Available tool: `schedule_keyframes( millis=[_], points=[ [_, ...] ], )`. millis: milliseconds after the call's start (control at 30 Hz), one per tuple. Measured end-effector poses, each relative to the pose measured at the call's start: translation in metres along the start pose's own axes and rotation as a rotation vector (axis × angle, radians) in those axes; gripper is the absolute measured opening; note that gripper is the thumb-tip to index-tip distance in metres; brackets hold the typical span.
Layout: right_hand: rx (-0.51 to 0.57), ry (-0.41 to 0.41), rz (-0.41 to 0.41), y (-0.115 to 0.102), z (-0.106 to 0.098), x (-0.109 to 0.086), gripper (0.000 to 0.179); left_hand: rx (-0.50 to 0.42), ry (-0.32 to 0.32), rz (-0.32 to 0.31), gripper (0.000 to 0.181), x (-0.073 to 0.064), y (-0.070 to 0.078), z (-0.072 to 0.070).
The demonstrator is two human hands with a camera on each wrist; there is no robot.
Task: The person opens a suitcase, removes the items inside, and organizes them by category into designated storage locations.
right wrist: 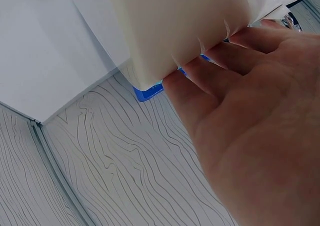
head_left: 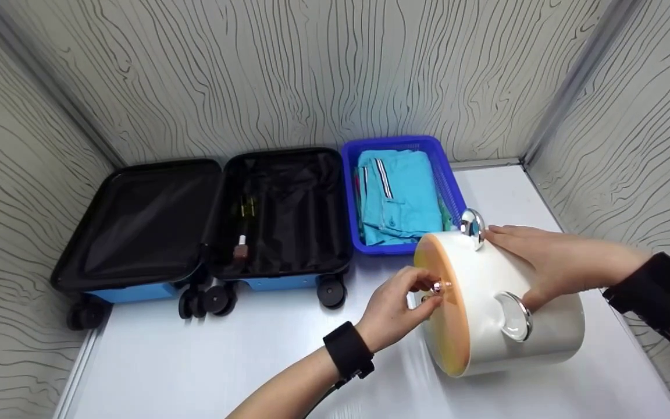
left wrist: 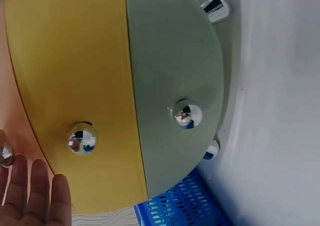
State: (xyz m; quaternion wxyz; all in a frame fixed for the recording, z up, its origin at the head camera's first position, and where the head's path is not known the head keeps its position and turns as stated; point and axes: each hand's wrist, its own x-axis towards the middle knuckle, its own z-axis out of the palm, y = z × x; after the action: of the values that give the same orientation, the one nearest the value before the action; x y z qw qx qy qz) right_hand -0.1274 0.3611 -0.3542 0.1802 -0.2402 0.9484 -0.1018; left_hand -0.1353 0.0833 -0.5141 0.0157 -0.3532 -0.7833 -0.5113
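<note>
A rounded white drawer box (head_left: 535,334) stands on the right of the table, its front facing left. That front has an orange drawer (head_left: 450,302), a yellow drawer (left wrist: 75,61) and a green drawer (left wrist: 175,56), each with a chrome knob; two chrome loops (head_left: 473,230) rise from the top. With thumb and fingertips, my left hand (head_left: 400,305) pinches the knob (head_left: 437,286) of the orange drawer. My right hand (head_left: 562,259) lies across the top of the box behind the loops, fingers extended; the right wrist view shows its fingertips against the white shell.
Behind the box is a blue basket (head_left: 454,192) of folded turquoise clothes (head_left: 405,192). Left of it lies an opened blue suitcase (head_left: 280,283) with black lining, holding a small brown bottle (head_left: 241,251) with a white cap and a small yellow item (head_left: 247,206). Patterned walls (head_left: 323,75) enclose the table.
</note>
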Motion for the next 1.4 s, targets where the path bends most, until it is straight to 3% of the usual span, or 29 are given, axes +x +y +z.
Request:
schedule_keyframes(
  millis=[200,400,667,1033,1400],
  points=[
    [-0.006,-0.001,0.009,-0.001,0.000,0.001,0.121,0.055,0.016,-0.035,0.033,-0.008,-0.013,0.005],
    [-0.010,-0.003,0.003,-0.002,-0.002,0.002,0.122,0.092,-0.040,-0.120,0.030,-0.012,-0.023,0.009],
    [-0.014,-0.001,0.001,-0.004,-0.004,0.002,0.122,0.096,-0.092,-0.170,0.018,-0.010,-0.025,0.013],
    [-0.025,0.006,-0.003,-0.003,-0.001,0.002,0.120,0.098,-0.085,-0.154,0.012,-0.013,-0.027,0.012],
    [-0.013,-0.005,0.014,-0.003,-0.001,0.001,0.121,0.083,-0.050,-0.140,0.015,-0.026,-0.032,0.000]
  ],
)
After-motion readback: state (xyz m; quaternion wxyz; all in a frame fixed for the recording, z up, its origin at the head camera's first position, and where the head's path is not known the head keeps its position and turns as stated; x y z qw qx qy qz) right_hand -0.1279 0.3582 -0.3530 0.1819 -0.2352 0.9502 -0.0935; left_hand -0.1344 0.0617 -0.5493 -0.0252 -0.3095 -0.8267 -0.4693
